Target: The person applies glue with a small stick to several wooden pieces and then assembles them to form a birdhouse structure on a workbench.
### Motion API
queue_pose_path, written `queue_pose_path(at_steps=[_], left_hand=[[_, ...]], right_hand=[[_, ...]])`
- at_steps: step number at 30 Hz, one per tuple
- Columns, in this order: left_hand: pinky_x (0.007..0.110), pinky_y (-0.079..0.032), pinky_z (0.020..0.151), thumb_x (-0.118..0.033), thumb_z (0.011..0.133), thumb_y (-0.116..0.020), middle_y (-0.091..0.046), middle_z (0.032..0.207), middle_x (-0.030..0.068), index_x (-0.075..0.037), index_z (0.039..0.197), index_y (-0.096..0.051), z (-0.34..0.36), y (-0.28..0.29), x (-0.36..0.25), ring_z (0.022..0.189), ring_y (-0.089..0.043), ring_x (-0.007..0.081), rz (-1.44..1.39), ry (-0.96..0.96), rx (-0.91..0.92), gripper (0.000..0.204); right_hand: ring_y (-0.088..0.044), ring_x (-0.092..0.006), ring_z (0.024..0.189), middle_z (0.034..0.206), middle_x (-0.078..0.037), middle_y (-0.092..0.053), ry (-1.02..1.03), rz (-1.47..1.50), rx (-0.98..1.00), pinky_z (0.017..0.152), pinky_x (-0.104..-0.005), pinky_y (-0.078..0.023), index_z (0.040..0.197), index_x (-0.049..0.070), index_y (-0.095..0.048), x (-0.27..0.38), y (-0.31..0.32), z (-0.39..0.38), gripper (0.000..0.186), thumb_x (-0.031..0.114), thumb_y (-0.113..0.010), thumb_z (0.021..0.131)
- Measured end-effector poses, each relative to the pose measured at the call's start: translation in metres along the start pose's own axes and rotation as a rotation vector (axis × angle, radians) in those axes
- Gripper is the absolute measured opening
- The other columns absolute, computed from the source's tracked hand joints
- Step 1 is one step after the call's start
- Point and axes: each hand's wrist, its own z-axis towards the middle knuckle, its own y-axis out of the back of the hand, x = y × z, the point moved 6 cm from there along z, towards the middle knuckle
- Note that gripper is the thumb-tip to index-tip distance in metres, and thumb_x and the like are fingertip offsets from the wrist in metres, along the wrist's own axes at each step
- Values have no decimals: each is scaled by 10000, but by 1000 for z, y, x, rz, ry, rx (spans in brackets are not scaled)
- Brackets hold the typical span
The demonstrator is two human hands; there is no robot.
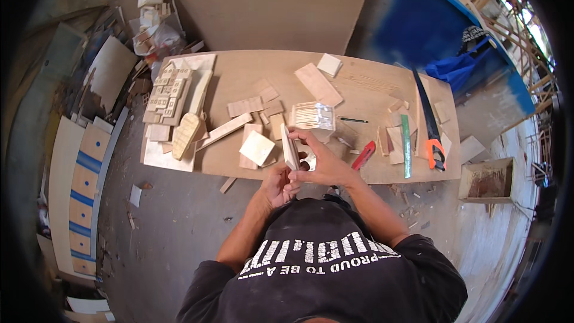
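My right hand point(323, 162) and my left hand point(277, 184) meet over the near edge of the workbench. Between them a small flat piece of wood point(288, 145) is held on edge. The right fingers pinch its upper part and side, while the left fingers close round its lower end. Just beyond lies a clear plastic pack of thin wooden sticks point(313, 116). A square wooden block point(258, 148) rests left of the held piece. To the right of my right hand are a red utility knife point(363, 155) and a dark pencil point(354, 120).
The wooden workbench point(365, 87) carries several wood offcuts, a green ruler point(406, 146) and a handsaw point(426, 107) with an orange handle. A wooden model building point(170, 94) stands at its left end. A box point(487, 180) sits right of the bench; scraps litter the floor.
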Motion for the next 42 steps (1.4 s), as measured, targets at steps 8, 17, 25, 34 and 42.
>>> queue_pose_path(at_steps=[8, 17, 25, 34, 42], left_hand=[[223, -455, 451, -241, 989, -656, -664, 1164, 80, -68, 1310, -529, 42, -50, 27, 846, -693, 185, 677, -378, -254, 385], [236, -515, 499, -139, 932, -734, -710, 918, 69, 21, 1214, -599, 50, -69, 34, 771, -662, 94, 907, -878, -448, 350], [339, -571, 701, -103, 822, -812, -685, 1011, 154, 21, 1051, -595, 19, -52, 24, 924, -674, 212, 1412, -667, -404, 339], [529, -412, 1045, -380, 632, -911, -500, 1375, 242, 2, 1338, -463, -15, 67, -105, 1275, -462, 447, 2077, -762, -984, 920], [551, -398, 1058, -228, 645, -886, -482, 1395, 211, 25, 1474, -328, -11, 85, -119, 1317, -456, 376, 2003, -623, -864, 1031]], right_hand=[[-583, -122, 1084, 1184, -61, -647, -193, 435, -211, 947, -288, -474, 1322, -23, -574, -44, 70, -51, 431, 226, -673, 985], [-579, -253, 1188, 1341, -184, -552, 56, -376, -366, 963, -357, -499, 1446, -38, -439, -5, 101, -59, 844, 306, -846, 792], [-566, -336, 1214, 1442, -209, -483, -72, -287, -282, 989, -407, -502, 1512, -14, -371, -16, 91, -69, 990, 278, -863, 704], [-453, -350, 1381, 1494, -196, -441, -19, -380, -133, 1134, -426, -391, 1507, 40, -417, -15, 59, -67, 913, 251, -838, 725], [-455, -348, 1373, 1465, -185, -459, 7, -385, -152, 1126, -421, -394, 1474, 53, -472, -3, 39, -51, 841, 247, -828, 736]])
